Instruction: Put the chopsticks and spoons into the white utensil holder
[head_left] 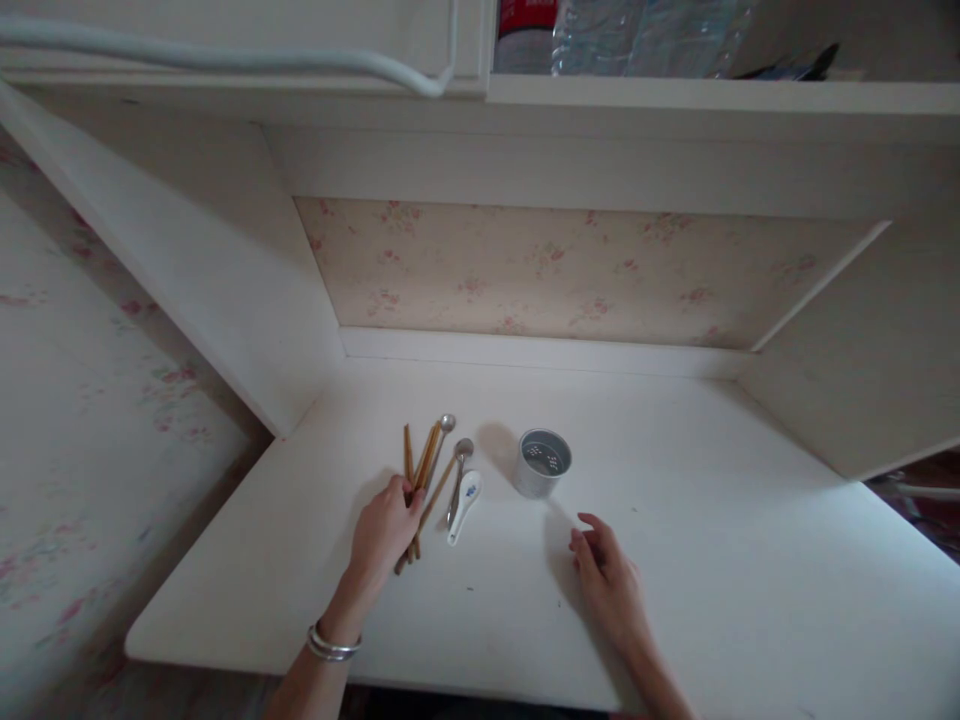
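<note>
My left hand (pixel 387 522) is closed over several brown chopsticks (pixel 428 455), thumb and fingers around their middle; part of them is hidden beneath it. One chopstick (pixel 437 496) slants apart from the bunch on the right. Beside them lie two metal spoons, one with its bowl (pixel 448 422) at the far end of the bunch, the other spoon (pixel 464 449) a little nearer. A white ceramic spoon (pixel 466 500) with a blue motif lies next to these. My right hand (pixel 606 572) hovers or rests near a grey metal holder (pixel 541 464) with holes in its bottom, fingers loosely curled and apart, holding nothing.
The white desk (pixel 720 560) has a back panel with floral wallpaper (pixel 525 270) and side panels. Overhead, a shelf (pixel 675 92) holds clear plastic bottles (pixel 645 38) and a red-labelled bottle (pixel 527 30). A white bar (pixel 225 55) crosses the upper left.
</note>
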